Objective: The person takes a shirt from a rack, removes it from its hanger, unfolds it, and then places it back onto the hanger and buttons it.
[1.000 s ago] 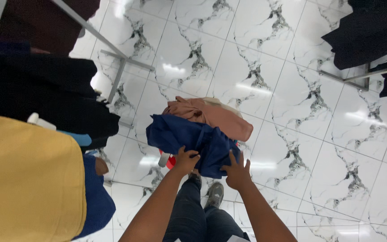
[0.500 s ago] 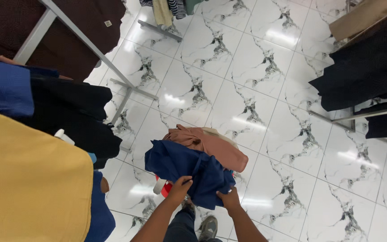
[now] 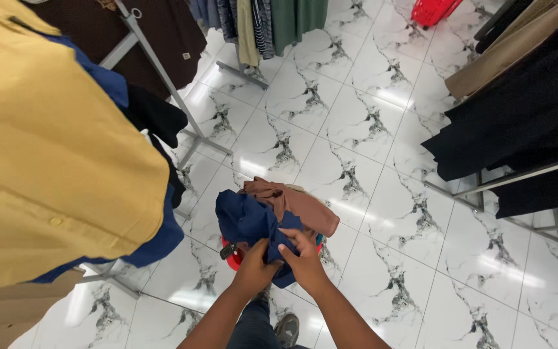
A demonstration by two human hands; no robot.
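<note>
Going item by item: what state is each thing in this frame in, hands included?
Left hand: gripping the navy garment.
Right hand: gripping the navy garment.
Navy garment: bunched up, on top of the basket.
Brown garment: crumpled, lying beside the navy one.
Red basket: on the floor, mostly covered by clothes.
Yellow shirt: hanging on a rack.
Black clothes: hanging on a rack.

navy garment point(image 3: 253, 223): soft matt cloth, creasing under both hands
brown garment point(image 3: 295, 203): matt woven cloth, lying crumpled at 1 o'clock of the navy one
floor point(image 3: 369, 148): glossy marble-look tile, reflecting lights
rack point(image 3: 163, 71): smooth grey metal
yellow shirt point(image 3: 53, 148): matt cloth
</note>
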